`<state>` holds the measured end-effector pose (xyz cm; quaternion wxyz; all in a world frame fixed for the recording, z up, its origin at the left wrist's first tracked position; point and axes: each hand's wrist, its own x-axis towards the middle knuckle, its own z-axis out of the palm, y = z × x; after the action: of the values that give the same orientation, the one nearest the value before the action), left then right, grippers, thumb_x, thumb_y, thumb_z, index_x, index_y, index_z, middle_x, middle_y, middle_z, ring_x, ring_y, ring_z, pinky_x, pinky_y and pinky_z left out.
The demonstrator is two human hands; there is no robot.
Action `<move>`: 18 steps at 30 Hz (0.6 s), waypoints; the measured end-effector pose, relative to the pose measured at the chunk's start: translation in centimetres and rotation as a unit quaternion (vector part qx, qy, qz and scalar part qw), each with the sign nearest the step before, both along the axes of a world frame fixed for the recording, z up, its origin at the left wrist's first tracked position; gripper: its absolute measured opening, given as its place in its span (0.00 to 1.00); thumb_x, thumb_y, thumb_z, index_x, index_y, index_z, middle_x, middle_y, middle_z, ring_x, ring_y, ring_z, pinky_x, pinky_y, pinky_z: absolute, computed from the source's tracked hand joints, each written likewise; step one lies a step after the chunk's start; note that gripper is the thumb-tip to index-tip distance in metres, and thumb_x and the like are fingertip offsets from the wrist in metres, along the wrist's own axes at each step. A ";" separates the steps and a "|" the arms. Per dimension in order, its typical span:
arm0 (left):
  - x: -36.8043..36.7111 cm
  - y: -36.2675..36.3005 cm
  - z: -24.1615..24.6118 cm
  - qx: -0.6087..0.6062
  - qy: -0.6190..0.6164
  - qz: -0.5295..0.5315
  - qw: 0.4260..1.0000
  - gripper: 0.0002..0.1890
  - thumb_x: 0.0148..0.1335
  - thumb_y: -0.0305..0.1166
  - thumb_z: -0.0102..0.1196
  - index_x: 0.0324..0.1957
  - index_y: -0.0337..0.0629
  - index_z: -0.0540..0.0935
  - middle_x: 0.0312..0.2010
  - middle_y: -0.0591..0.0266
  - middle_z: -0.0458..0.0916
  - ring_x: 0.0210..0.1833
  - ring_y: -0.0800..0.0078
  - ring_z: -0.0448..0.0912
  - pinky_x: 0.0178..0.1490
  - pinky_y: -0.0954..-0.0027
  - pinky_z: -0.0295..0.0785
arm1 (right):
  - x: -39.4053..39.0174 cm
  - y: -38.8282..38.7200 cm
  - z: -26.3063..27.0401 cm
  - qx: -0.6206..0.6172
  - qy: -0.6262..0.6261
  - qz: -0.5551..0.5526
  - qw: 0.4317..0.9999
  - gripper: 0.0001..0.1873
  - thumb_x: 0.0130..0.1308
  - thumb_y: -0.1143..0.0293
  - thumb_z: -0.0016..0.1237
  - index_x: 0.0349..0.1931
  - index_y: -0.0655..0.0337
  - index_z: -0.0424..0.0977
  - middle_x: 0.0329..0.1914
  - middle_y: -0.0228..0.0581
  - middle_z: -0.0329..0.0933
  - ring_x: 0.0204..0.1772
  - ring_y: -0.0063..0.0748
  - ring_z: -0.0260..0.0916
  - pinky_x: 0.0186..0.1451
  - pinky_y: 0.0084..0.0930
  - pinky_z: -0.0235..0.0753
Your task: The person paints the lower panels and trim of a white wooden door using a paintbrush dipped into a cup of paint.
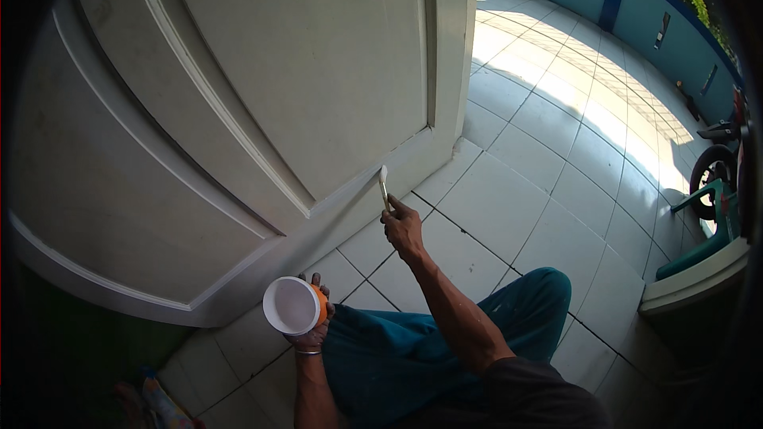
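Observation:
My right hand (403,227) grips the handle of a small paintbrush (384,182). The brush's white-coated bristles are at the lower rail of a white panelled door (351,71), just below the moulding of the large panel. Around an orange and white plastic tub (292,306) my left hand (316,333) is wrapped, holding it tilted with its mouth towards me. Whitish paint shows inside the tub. Part of the left hand is hidden behind the tub.
White floor tiles (477,208) run under the door and outside. My bent knee (545,286) is at the lower right. A green plastic chair (709,244) and a motorcycle wheel (712,182) stand at the right, before a blue wall (650,6). Colourful cloth (164,402) lies lower left.

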<state>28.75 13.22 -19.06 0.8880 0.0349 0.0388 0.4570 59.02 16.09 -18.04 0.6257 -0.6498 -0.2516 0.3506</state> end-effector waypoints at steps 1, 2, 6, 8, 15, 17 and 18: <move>0.0 -0.2 0.0 0.001 0.001 0.003 1.000 0.40 0.65 0.62 0.52 0.69 0.42 0.70 0.70 0.40 0.62 0.68 0.40 0.67 0.63 0.36 0.72 | -3.1 -0.1 0.2 -0.024 -0.038 0.014 0.999 0.27 0.69 0.68 0.51 0.68 0.61 0.70 0.32 0.50 0.81 0.33 0.35 0.76 0.44 0.33 0.76; -0.2 -0.3 0.0 -0.004 -0.010 0.004 1.000 0.41 0.66 0.62 0.52 0.70 0.43 0.69 0.71 0.40 0.61 0.69 0.40 0.66 0.64 0.35 0.71 | -6.0 -0.4 0.3 -0.011 -0.065 0.050 0.997 0.27 0.69 0.69 0.51 0.68 0.61 0.71 0.37 0.58 0.83 0.37 0.46 0.80 0.46 0.37 0.77; -1.1 -1.1 -0.2 0.009 -0.045 0.019 0.999 0.42 0.65 0.62 0.53 0.73 0.46 0.65 0.74 0.40 0.58 0.71 0.40 0.64 0.68 0.33 0.67 | -11.9 -1.6 1.1 -0.002 -0.073 0.161 0.984 0.24 0.68 0.69 0.52 0.64 0.62 0.75 0.40 0.57 0.83 0.41 0.47 0.81 0.49 0.36 0.77; -1.4 -1.8 0.0 0.012 -0.039 0.031 0.999 0.41 0.65 0.62 0.53 0.72 0.46 0.65 0.74 0.41 0.58 0.72 0.41 0.64 0.68 0.33 0.67 | -12.0 -1.8 1.0 0.004 -0.083 0.239 0.967 0.23 0.68 0.69 0.52 0.64 0.60 0.76 0.36 0.49 0.83 0.37 0.36 0.77 0.44 0.33 0.76; -2.5 -3.6 1.1 0.063 0.006 0.047 0.997 0.41 0.67 0.60 0.51 0.75 0.46 0.61 0.73 0.43 0.59 0.70 0.46 0.65 0.65 0.38 0.71 | 0.2 -0.2 3.4 -0.021 0.003 0.192 0.981 0.21 0.66 0.70 0.52 0.57 0.68 0.79 0.29 0.41 0.80 0.27 0.22 0.69 0.29 0.23 0.70; -3.0 -4.1 0.7 0.051 0.011 0.055 0.997 0.42 0.67 0.60 0.51 0.75 0.46 0.61 0.72 0.43 0.60 0.70 0.46 0.66 0.64 0.38 0.72 | 3.5 -1.1 3.1 0.010 0.092 0.129 0.987 0.21 0.68 0.71 0.50 0.59 0.72 0.77 0.27 0.36 0.76 0.24 0.16 0.63 0.23 0.18 0.62; -2.7 -4.1 0.6 0.048 0.016 0.046 0.998 0.42 0.67 0.61 0.50 0.75 0.46 0.61 0.72 0.43 0.60 0.69 0.46 0.66 0.64 0.39 0.73 | 5.1 -1.8 2.5 0.022 0.094 0.080 0.992 0.21 0.69 0.71 0.49 0.60 0.72 0.76 0.27 0.35 0.76 0.23 0.15 0.62 0.22 0.18 0.60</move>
<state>26.08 9.14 -18.48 0.8627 0.0826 0.0326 0.4978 64.07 14.28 -15.57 0.6304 -0.5781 -0.2505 0.4535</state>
